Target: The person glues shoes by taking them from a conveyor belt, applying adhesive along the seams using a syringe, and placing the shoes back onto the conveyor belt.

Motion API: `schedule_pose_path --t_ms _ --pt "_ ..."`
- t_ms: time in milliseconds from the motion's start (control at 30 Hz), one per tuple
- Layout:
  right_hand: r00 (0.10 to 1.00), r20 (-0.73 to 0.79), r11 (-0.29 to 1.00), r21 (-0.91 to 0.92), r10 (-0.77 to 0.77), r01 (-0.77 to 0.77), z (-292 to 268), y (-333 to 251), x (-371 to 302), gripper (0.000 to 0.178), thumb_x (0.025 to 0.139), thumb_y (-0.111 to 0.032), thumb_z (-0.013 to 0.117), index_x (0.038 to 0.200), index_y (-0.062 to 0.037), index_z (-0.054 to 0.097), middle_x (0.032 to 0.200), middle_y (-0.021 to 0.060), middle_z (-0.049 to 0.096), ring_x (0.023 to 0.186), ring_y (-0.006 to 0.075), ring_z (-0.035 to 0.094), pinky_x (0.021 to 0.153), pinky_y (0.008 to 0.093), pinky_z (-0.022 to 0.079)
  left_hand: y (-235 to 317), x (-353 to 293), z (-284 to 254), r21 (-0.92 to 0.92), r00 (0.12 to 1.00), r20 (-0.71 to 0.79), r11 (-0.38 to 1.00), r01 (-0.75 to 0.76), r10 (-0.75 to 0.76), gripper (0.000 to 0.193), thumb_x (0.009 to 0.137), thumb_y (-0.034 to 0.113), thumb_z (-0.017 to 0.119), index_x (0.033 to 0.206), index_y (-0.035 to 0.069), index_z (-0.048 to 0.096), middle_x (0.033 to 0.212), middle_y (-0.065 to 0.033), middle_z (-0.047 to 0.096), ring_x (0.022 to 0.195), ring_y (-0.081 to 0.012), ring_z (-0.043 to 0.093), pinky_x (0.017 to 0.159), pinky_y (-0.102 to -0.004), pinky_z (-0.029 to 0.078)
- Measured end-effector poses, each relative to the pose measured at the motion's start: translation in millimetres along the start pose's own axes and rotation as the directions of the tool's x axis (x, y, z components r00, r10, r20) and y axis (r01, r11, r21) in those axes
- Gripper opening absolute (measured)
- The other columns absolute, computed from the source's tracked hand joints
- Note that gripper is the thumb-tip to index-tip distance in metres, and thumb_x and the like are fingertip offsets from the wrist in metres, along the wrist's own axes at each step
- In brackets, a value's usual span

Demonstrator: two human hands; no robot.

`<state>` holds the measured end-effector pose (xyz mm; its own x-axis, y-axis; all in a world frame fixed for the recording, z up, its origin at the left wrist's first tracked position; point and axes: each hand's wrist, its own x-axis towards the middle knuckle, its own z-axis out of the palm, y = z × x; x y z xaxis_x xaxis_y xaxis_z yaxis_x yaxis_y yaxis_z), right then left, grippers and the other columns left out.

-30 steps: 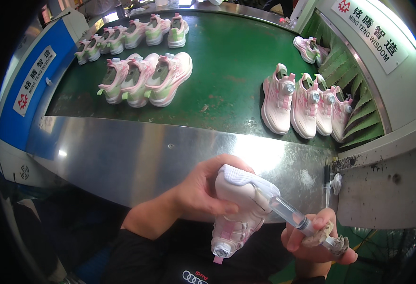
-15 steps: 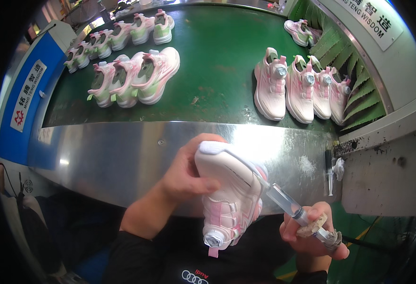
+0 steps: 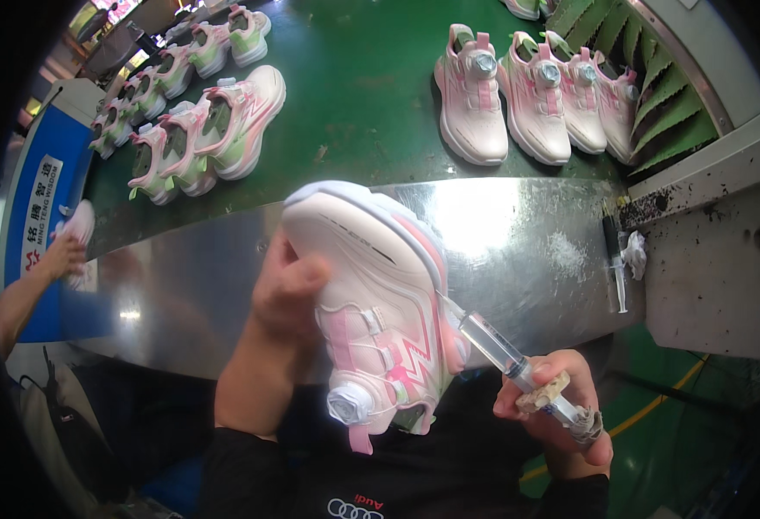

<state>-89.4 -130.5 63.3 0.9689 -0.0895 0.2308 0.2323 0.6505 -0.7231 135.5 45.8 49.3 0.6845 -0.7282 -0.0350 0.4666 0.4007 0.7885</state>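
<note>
Sneaker (image 3: 376,294): prob. light for its bulk; upper looks soft, likely gives under the thumb; midsole (image 3: 427,229) likely firmer foam, so best hold = round the forefoot, thumb on upper, fingers behind sole. Pale upper would prob. mark easily; wouldn't lift by the dial or thin lacing. Syringe (image 3: 492,344): prob. v. light, stiff; smooth barrel may slip, narrow tip looks the fragile bit. Best taken at the tan wrap (image 3: 542,392) & plunger end.

Looks: sneaker is white/pale pink, pink zigzag on side, thin dark line near toe, green hints by collar, white ring dial (image 3: 351,404) on tongue, pink pull tab (image 3: 359,438). Syringe clear, w/ tan wrap at flange, greyish wrap (image 3: 586,426) at plunger end.

Hands: L hand (image 3: 287,294) clamps sneaker at forefoot, thumb on upper; rest of fingers mostly hidden. R hand (image 3: 562,394) closed round rear of syringe, pinching near flange, thumb by plunger end. Sneaker is between hands, tilted, toe away from wearer, dial twd chest. Syringe slants from R hand up-left, tip at sneaker's sole edge; contact or tiny gap, can't tell.

Around: beyond hands, metal ledge (image 3: 190,298), then green belt (image 3: 354,104) w/ sneaker rows ahead-left of L hand (image 3: 242,121) & ahead of R hand (image 3: 475,104). 2nd syringe (image 3: 615,259), dark-topped, + crumpled white tissue (image 3: 634,256), past R hand, to its right. Far left of L hand: co-worker's hand (image 3: 67,255) on another shoe (image 3: 81,223).
</note>
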Motion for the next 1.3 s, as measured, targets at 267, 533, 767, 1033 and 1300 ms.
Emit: schedule_pose_path --t_ms 267,533,767,1033,1300 --pt "0.996 -0.049 0.997 -0.007 0.071 -0.071 0.0 5.3 -14.0 0.098 0.059 -0.057 0.079 0.123 0.0070 0.041 0.098 0.0201 0.055 0.093 0.0264 0.057 0.078 0.0331 0.047 0.3 2.3 -1.8 -0.106 0.999 0.005 0.994 -0.037 0.037 0.056 0.072 0.021 0.064 0.119 -0.005 0.047 0.107 -0.0173 0.059 0.094 -0.0251 0.062 0.083 -0.0343 0.050" --pt "0.997 -0.060 0.999 0.002 0.039 -0.038 3.8 12.6 -32.3 0.094 0.060 -0.055 0.079 0.122 0.0068 0.044 0.099 0.0196 0.055 0.091 0.0249 0.057 0.077 0.0329 0.046 -2.0 9.4 -7.7 -0.236 0.990 0.139 0.971 0.024 0.009 0.054 0.078 0.023 0.061 0.121 -0.006 0.044 0.109 -0.0196 0.058 0.096 -0.0270 0.061 0.085 -0.0371 0.051" --pt "0.998 -0.058 0.998 -0.037 0.040 -0.042 3.7 11.9 -45.4 0.092 0.062 -0.055 0.078 0.122 0.0068 0.044 0.103 0.0204 0.055 0.088 0.0234 0.055 0.073 0.0311 0.045 -5.1 12.5 -11.6 -0.283 0.985 0.169 0.957 0.062 -0.014 0.052 0.085 0.027 0.056 0.122 -0.007 0.043 0.112 -0.0208 0.057 0.099 -0.0282 0.060 0.085 -0.0381 0.051" --pt "0.998 -0.048 0.998 -0.048 0.027 -0.030 -2.0 15.4 -59.2 0.091 0.062 -0.055 0.077 0.121 0.0067 0.045 0.100 0.0211 0.056 0.087 0.0239 0.056 0.070 0.0307 0.045 -8.2 14.9 -20.4 -0.392 0.971 0.214 0.901 0.185 -0.107 0.053 0.089 0.032 0.051 0.124 -0.007 0.042 0.115 -0.0215 0.056 0.104 -0.0292 0.058 0.089 -0.0404 0.048" --pt "0.997 -0.076 1.000 -0.018 0.015 -0.017 -5.9 23.9 -65.4 0.091 0.062 -0.055 0.077 0.121 0.0063 0.044 0.097 0.0189 0.055 0.087 0.0241 0.056 0.075 0.0327 0.046 -11.0 17.4 -16.8 -0.324 0.983 0.084 0.929 0.180 -0.161 0.053 0.087 0.032 0.052 0.124 -0.005 0.043 0.116 -0.0202 0.056 0.103 -0.0284 0.058 0.090 -0.0400 0.047"
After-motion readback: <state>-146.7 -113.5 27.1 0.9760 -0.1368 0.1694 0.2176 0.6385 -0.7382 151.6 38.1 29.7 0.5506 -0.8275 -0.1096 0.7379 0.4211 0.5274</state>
